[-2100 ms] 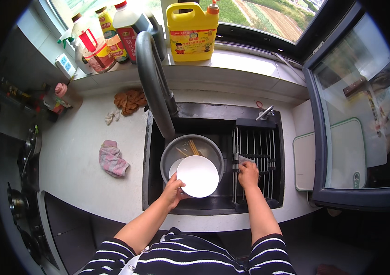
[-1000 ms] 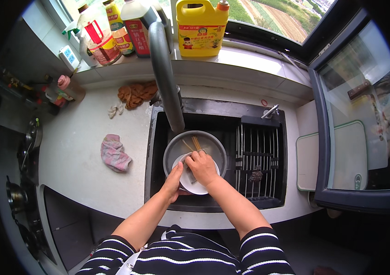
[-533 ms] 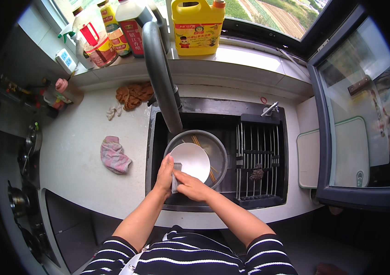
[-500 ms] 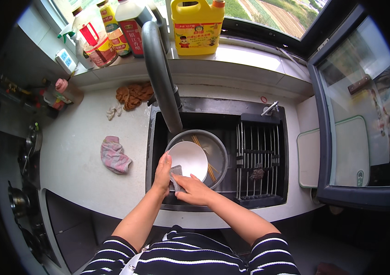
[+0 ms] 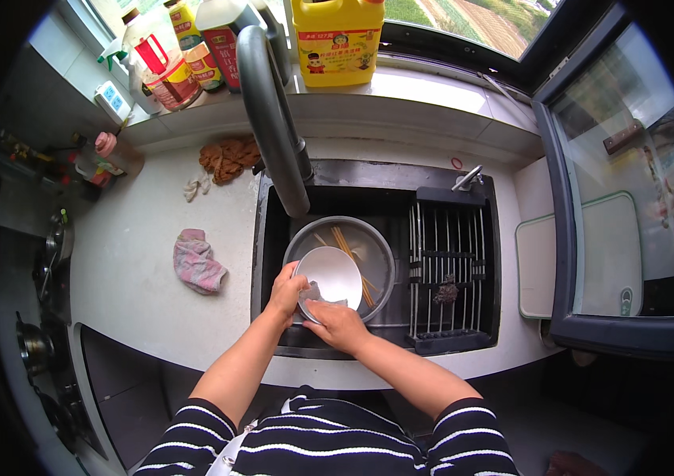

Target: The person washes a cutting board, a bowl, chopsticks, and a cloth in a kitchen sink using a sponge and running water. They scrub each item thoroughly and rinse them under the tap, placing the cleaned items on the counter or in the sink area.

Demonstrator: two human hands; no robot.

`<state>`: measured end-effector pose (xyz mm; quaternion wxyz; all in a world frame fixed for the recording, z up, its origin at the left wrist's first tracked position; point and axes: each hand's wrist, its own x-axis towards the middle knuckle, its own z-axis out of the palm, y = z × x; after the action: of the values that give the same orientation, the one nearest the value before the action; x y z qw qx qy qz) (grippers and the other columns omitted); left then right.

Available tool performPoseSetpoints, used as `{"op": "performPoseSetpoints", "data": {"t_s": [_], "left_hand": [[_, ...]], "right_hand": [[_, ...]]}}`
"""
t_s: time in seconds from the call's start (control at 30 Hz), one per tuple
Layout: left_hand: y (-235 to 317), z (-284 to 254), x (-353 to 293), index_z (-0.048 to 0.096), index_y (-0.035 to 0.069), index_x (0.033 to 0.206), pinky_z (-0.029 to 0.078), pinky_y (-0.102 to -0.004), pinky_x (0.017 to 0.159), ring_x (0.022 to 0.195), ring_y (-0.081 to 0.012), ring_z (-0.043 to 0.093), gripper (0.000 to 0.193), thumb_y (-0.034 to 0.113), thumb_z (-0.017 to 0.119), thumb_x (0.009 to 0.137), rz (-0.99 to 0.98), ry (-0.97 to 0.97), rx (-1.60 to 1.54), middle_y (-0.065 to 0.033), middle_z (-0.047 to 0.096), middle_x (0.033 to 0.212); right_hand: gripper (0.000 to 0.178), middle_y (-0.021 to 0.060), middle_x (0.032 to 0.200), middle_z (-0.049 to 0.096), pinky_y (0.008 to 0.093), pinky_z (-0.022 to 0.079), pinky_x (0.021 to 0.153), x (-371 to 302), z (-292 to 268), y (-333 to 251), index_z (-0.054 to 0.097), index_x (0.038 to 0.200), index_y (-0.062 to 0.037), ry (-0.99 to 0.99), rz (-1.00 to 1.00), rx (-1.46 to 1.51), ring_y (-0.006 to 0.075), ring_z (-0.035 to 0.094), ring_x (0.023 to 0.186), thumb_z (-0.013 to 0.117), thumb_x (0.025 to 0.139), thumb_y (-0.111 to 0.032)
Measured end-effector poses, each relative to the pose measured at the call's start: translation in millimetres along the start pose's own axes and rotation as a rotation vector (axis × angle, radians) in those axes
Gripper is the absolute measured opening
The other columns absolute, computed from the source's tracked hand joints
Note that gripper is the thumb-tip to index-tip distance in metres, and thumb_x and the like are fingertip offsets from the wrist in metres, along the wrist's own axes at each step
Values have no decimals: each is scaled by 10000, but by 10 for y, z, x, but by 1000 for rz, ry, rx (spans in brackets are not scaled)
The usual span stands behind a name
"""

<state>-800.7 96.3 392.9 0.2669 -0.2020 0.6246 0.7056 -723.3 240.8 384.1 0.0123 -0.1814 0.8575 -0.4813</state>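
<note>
A white bowl [image 5: 333,274] is tilted over a round metal basin [image 5: 385,295] in the black sink. My left hand [image 5: 285,293] grips the bowl's left rim, its thumb on the edge. With my right hand [image 5: 338,325] I press a grey cloth [image 5: 311,293] against the inside of the bowl near its lower rim; the fingers partly hide the cloth. Under the bowl, water stands in the basin, with several wooden chopsticks [image 5: 344,240] lying in it and a pale utensil beside them, too indistinct to name.
A dark faucet [image 5: 269,119] arches over the sink. On the right side sits a drying rack [image 5: 444,270] with a dark scrubber [image 5: 446,292]. A pink-grey rag [image 5: 198,262] and a brown cloth [image 5: 228,160] lie on the left counter. An open window pane [image 5: 630,174] reaches in at right.
My right hand has moved up and slightly right, and the cloth has gone from the bowl's near left edge further inside it. The left hand still holds the rim.
</note>
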Motion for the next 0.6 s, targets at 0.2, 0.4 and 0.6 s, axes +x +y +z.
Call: {"op": "performPoseSetpoints", "data": {"t_s": [0.2, 0.4, 0.6], "left_hand": [[277, 45, -19, 415, 60, 1270, 510, -389, 737, 959, -264, 552, 658, 158, 569, 638, -247, -116, 145, -129, 531, 1068], [-276, 21, 67, 548, -2, 1106, 454, -280, 758, 886, -207, 543, 469, 96, 519, 648, -29, 18, -99, -107, 561, 941], [228, -98, 135, 506, 55, 1169, 539, -449, 639, 914, -258, 570, 537, 162, 569, 646, -368, -205, 160, -117, 552, 1009]], "right_hand": [[247, 107, 976, 681, 397, 503, 857, -143, -307, 578, 647, 1014, -75, -96, -378, -586, 249, 653, 943, 575, 785, -136], [232, 119, 879, 672, 399, 509, 746, 105, 123, -105, 635, 1017, -63, 90, 97, -76, 286, 656, 822, 616, 808, -161], [241, 114, 1030, 672, 400, 463, 922, -110, -357, 692, 640, 991, -55, -70, -449, -624, 236, 624, 1022, 564, 772, -121]]}}
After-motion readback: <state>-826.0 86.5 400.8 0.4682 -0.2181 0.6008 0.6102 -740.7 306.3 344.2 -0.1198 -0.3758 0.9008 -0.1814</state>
